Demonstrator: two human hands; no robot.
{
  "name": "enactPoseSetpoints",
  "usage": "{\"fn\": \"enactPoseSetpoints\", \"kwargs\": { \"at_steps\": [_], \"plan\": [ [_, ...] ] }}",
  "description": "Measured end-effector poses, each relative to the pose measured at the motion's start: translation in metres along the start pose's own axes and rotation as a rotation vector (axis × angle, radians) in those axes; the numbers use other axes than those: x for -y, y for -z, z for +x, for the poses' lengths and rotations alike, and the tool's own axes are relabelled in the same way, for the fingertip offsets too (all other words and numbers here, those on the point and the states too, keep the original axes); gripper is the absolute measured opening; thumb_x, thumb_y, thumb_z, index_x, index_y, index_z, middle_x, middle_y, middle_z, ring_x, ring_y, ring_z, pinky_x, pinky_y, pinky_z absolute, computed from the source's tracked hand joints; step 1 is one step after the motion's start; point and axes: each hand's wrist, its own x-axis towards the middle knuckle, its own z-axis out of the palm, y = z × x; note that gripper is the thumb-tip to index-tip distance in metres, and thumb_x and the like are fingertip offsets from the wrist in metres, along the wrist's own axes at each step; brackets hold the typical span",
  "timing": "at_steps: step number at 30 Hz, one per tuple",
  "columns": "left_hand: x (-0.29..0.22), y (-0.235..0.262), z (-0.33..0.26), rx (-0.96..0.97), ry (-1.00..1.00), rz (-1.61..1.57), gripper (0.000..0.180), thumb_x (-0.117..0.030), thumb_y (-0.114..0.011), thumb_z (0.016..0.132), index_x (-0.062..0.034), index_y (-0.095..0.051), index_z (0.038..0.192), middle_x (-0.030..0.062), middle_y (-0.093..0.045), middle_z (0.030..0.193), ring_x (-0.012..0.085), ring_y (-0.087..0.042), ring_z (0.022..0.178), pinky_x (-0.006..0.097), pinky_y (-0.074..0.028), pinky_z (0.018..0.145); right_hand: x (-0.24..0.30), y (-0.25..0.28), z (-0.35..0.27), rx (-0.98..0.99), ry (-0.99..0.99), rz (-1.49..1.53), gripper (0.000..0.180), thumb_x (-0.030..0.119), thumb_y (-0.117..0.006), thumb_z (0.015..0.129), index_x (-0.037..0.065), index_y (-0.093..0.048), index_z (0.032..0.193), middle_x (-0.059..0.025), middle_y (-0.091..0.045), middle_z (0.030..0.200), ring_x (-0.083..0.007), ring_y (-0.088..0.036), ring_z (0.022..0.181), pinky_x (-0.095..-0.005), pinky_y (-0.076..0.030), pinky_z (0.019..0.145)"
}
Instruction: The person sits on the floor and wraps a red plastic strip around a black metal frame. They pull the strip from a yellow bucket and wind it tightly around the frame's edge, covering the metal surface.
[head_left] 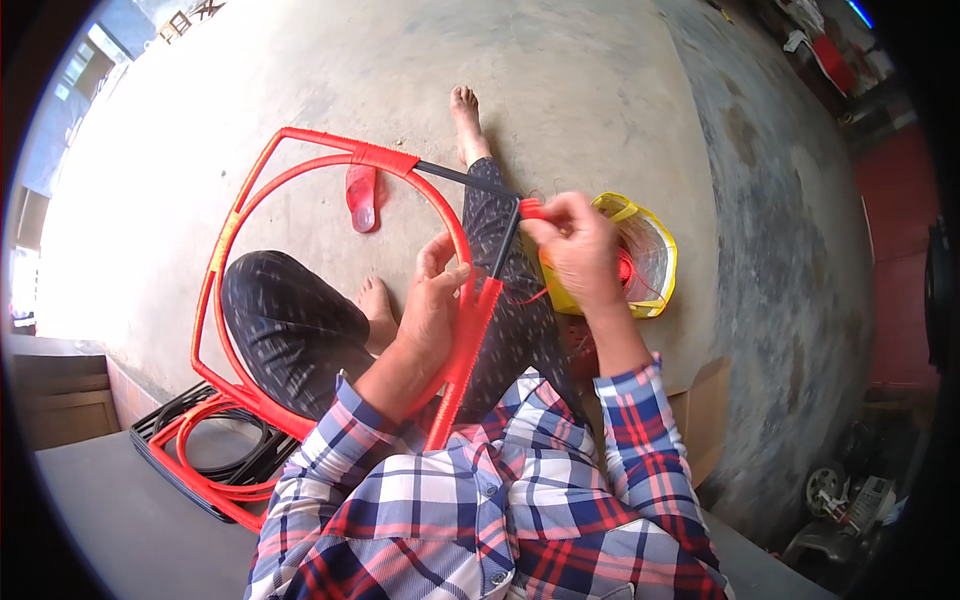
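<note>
Left hand [432, 300] grips red-wrapped frame [300, 175]; right hand [580, 250] pinches red cord [530, 207].

Left hand [432, 300] at frame centre, fingers curled in a grip; right hand [578, 245] just right, fingertips pinched, both forearms rising from below.

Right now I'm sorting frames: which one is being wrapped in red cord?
The frame across the lap, gripped by the left hand while the right hand pinches cord; the others lie stacked on the floor.
</note>
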Motion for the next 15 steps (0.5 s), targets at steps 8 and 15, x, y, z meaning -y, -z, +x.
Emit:
{"fn": "enactPoseSetpoints", "kwargs": {
  "at_steps": [8,15],
  "plan": [
    [-0.012,-0.008,-0.005,0.151,0.069,-0.184,0.073,-0.018,-0.064,0.082,-0.0035,-0.034,0.147,0.0121,-0.057,0.131,0.0219,-0.053,0.122,0.038,-0.045,0.102,-0.009,-0.013,0.001,0.013,0.191,0.118,0.010,0.011,-0.067,0.083,0.003,-0.068,0.090,-0.0073,-0.068,0.094,-0.0209,-0.062,0.095,-0.0336,-0.049,0.084],
    [-0.017,-0.009,-0.003,0.219,0.176,-0.210,0.054,-0.026,-0.062,0.085,-0.0050,-0.047,0.132,0.0078,-0.059,0.119,0.0199,-0.057,0.111,0.034,-0.049,0.094,-0.021,0.001,-0.034,0.135,0.181,-0.186,0.019,0.015,-0.078,0.078,0.002,-0.066,0.086,-0.0077,-0.063,0.082,-0.0221,-0.064,0.079,-0.0329,-0.051,0.071]
  ]
}}
